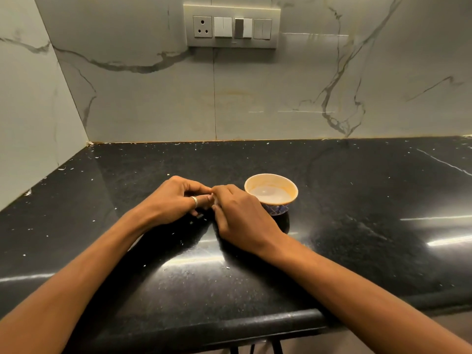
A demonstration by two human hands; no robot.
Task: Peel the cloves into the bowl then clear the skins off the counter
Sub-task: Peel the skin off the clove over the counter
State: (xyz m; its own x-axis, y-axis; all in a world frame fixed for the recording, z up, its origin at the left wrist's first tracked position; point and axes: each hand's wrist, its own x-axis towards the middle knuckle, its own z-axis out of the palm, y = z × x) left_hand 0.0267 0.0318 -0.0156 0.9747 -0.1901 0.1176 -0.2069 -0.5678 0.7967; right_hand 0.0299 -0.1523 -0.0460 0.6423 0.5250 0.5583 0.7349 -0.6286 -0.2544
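Scene: kitchen counter (357,200), glossy black stone, seen from above & behind the person's two bare forearms; both reach fwd from the near edge.
Left hand (176,200): resting on the counter at centre; fingers curled in, thumb pointing right; silver ring (194,201) on the thumb; tips meet the right hand's tips.
Right hand (240,213): just right of the left hand, back of hand up; fingers curled, tips pressed to the left hand's.
Clove (214,199): a small pale bit shows betw. the two sets of fingertips, prob. the clove, pinched by both hands; mostly hidden by fingers, so hard to be sure.
Bowl (288,187): small, round, upright on the counter just right of the right hand; cream inside w/ orange-tinted rim, blue pattern outside; knuckles near its left wall.
Pale flecks (191,222): scattered over the counter; some under the hands, more along the back edge & left side.
Wall: grey-veined marble (153,98); switch panel (232,26) w/ one socket & three switch plates, above centre.
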